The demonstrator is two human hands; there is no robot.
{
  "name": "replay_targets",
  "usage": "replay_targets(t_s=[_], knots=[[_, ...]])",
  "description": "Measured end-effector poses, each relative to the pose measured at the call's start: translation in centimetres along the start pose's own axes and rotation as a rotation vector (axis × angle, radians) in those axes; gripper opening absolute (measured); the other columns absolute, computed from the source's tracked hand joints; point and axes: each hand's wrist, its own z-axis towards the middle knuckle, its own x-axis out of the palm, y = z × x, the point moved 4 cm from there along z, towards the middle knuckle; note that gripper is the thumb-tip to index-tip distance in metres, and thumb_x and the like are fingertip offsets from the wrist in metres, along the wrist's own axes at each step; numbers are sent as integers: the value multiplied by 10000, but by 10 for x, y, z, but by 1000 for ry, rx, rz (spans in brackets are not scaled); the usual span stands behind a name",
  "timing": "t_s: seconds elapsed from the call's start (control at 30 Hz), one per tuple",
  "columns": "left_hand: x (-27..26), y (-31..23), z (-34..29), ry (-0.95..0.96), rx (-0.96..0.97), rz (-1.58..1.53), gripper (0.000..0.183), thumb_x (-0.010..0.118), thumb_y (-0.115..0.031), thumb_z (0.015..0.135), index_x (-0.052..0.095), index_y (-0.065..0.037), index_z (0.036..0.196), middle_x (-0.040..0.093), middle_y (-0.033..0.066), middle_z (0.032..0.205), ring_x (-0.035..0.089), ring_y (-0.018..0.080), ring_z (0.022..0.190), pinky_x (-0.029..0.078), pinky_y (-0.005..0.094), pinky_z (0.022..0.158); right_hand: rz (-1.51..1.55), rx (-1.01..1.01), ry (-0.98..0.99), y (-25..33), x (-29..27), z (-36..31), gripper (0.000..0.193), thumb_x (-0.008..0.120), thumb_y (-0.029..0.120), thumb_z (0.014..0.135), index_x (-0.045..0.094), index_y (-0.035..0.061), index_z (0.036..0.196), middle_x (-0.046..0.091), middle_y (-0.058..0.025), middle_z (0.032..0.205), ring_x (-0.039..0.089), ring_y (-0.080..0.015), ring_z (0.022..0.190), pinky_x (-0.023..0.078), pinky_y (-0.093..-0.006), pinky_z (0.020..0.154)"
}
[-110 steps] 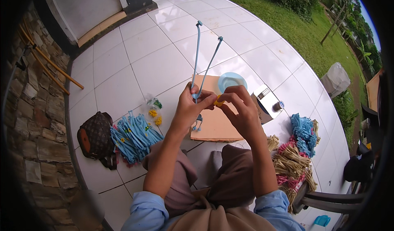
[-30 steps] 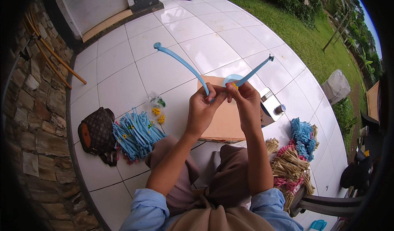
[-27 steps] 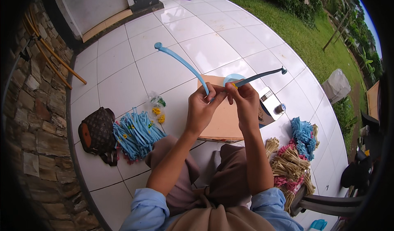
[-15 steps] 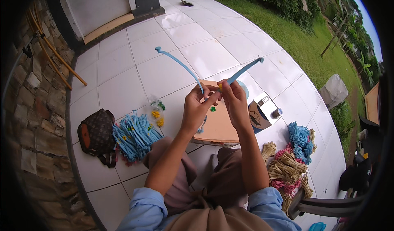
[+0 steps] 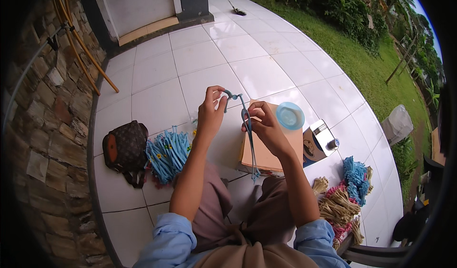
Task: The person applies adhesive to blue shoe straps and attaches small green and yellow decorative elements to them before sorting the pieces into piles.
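My left hand (image 5: 210, 112) pinches the top bend of a thin light-blue strip (image 5: 247, 125), held up above my lap. My right hand (image 5: 264, 126) grips the same strip a little lower, where it crosses itself. The strip's two ends hang down together toward my knees. Below my hands lies a flat tan board (image 5: 266, 149) on the white tiles (image 5: 157, 101), with a round light-blue lid (image 5: 290, 115) on its far corner. A heap of finished light-blue pieces (image 5: 166, 151) lies left of my left forearm.
A brown handbag (image 5: 124, 146) sits beside the blue heap, near a stone wall (image 5: 40, 125). A small box with a dark cap (image 5: 320, 142) stands right of the board. Bundles of blue, straw and pink fibre (image 5: 347, 194) lie at the right. Bamboo sticks (image 5: 81, 44) lean on the wall. Grass borders the tiles.
The strip's two ends, earlier spread wide to left and right, have been folded down and now hang together. My hands have risen slightly, and the view has tilted further toward the house.
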Motion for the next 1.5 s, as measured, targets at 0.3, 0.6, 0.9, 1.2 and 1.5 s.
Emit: replay_targets(t_s=[0.3, 0.6, 0.9, 1.2, 1.5], knots=[[8, -72, -59, -211, 670, 1033, 774, 684, -65, 666, 314, -172, 1337, 270, 108, 1299, 257, 290, 1235, 181, 501, 1041, 231, -54, -74, 16, 7, -2, 277, 503, 33, 866, 489, -2, 1140, 550, -71, 918, 568, -144, 847, 465, -247, 782], [24, -47, -50, 293, 516, 422, 258, 388, 53, 843, 513, -26, 1054, 544, 124, 814, 544, 223, 688, 442, 297, 648, -222, -142, -243, -10, 12, 0, 172, 534, 129, 854, 551, 16, 982, 538, -38, 754, 503, -84, 599, 414, -228, 538], [26, -51, -56, 406, 549, 557, 183, 538, -176, 862, 545, -27, 968, 506, 96, 603, 483, 192, 536, 391, 305, 524, -3, -319, -306, 26, -2, -13, 224, 509, 38, 851, 463, -5, 1067, 451, 11, 703, 418, -48, 593, 326, -189, 515], [22, -38, -42, 297, 513, 380, 166, 538, -178, 873, 564, -15, 896, 584, 58, 812, 500, 130, 573, 421, 266, 567, 68, -454, -466, 38, -27, -23, 174, 536, 99, 864, 497, 1, 1003, 422, 33, 650, 350, -38, 550, 263, -186, 486], [23, -27, -34, 293, -50, -594, 327, 483, -289, 911, 571, 12, 1001, 612, 91, 931, 307, 12, 491, 380, 197, 589, -206, -548, -639, 42, -37, -30, 274, 611, 63, 814, 395, 40, 981, 501, -16, 674, 494, -69, 604, 379, -199, 514]])
